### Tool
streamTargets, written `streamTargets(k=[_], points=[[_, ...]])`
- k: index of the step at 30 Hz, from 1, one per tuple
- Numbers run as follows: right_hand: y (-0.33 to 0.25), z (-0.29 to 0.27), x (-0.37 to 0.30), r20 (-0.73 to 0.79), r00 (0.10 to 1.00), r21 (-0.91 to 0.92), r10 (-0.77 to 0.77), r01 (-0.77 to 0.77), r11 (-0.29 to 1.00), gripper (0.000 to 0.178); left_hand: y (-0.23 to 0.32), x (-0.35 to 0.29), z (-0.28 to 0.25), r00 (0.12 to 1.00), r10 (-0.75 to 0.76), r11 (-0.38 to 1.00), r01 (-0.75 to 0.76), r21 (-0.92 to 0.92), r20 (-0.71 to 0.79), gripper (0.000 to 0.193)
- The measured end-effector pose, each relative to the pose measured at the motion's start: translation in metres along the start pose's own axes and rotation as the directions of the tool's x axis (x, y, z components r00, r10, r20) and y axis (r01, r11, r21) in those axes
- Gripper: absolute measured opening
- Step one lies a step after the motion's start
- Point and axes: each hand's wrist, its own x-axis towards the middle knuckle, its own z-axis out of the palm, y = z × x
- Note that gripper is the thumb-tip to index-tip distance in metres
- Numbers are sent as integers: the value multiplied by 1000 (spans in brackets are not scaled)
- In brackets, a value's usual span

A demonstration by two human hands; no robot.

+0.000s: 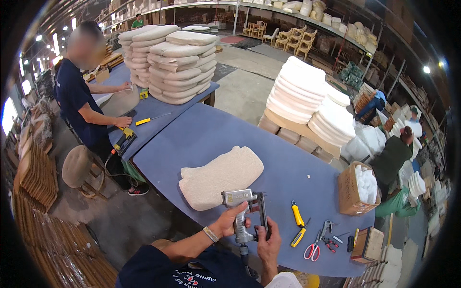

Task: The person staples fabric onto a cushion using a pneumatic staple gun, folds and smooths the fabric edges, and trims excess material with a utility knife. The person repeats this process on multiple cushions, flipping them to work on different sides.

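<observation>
I hold a silver pneumatic staple gun upright above the near edge of the blue table. My left hand, with a watch at the wrist, wraps round its grip. On the other side, my right hand is closed on the lower end of the dark staple magazine. A hose fitting runs down from the handle toward my lap. Just beyond the gun lies a cream upholstered cushion with a notched left end, flat on the blue table.
To the right lie yellow-handled knives, red-handled scissors, pliers, a wooden box and a carton of white stuffing. Cushion stacks and white pads stand farther off. A co-worker works at the left table.
</observation>
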Motion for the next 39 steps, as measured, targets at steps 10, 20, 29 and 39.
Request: streamTargets(k=[10, 20, 29, 39], points=[[18, 2, 3, -19, 998, -240, 52, -55, 969, 53, -12, 5, -4, 986, 109, 873, -33, 487, -128, 47], [32, -17, 15, 118, 989, -165, 87, -67, 984, 40, -34, -5, 3, 993, 34, 869, 28, 494, -116, 49], [64, -30, 25, 168, 984, -21, 58, -55, 998, 74, -65, 6, -10, 991, -114, 781, 133, 611, -70, 42], [75, -20, 26, 31, 933, -615, -358, 300, 729, 83, -74, 16, 3, 972, -156, 897, 215, 387, -178, 53]])
